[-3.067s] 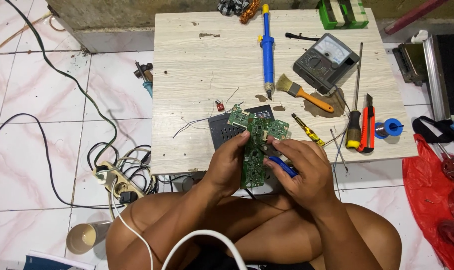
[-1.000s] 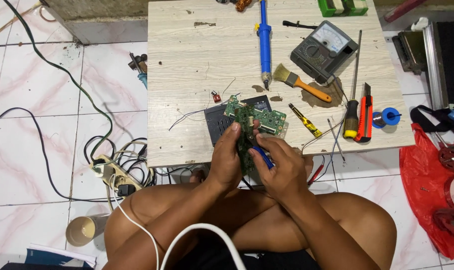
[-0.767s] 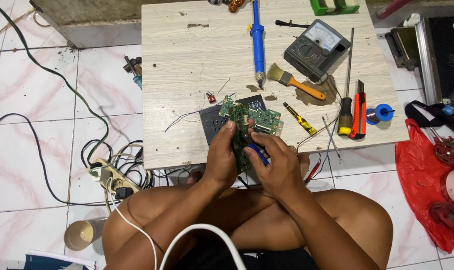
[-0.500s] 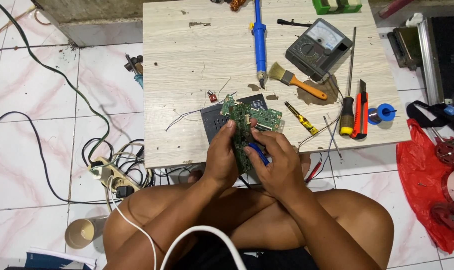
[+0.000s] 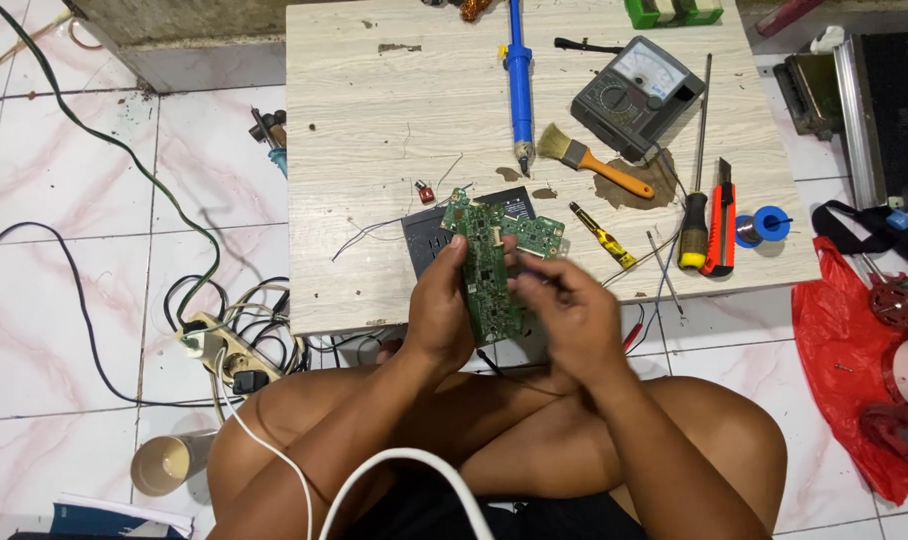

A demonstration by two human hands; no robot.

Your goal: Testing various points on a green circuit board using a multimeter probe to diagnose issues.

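A green circuit board (image 5: 488,268) is held upright over the near edge of the low wooden table (image 5: 374,120). My left hand (image 5: 439,312) grips its left side from behind. My right hand (image 5: 566,308) is at its right edge, with the fingertips pinched on a small dark tool tip touching the board; most of the tool is hidden by the fingers. Under the board a dark flat panel (image 5: 426,240) lies on the table. A small red part (image 5: 425,192) and thin loose wires (image 5: 369,232) lie just beyond it.
On the table lie a blue soldering tool (image 5: 519,80), a grey multimeter (image 5: 636,95), an orange-handled brush (image 5: 586,160), two screwdrivers (image 5: 694,235), an orange knife (image 5: 720,222) and a blue solder spool (image 5: 766,224). On the floor are a power strip (image 5: 224,345), cables, a cup (image 5: 164,464) and a red bag (image 5: 854,370).
My right hand has slid up the board's right side, and the blue handle seen in it earlier is now covered. My left hand keeps its hold on the board.
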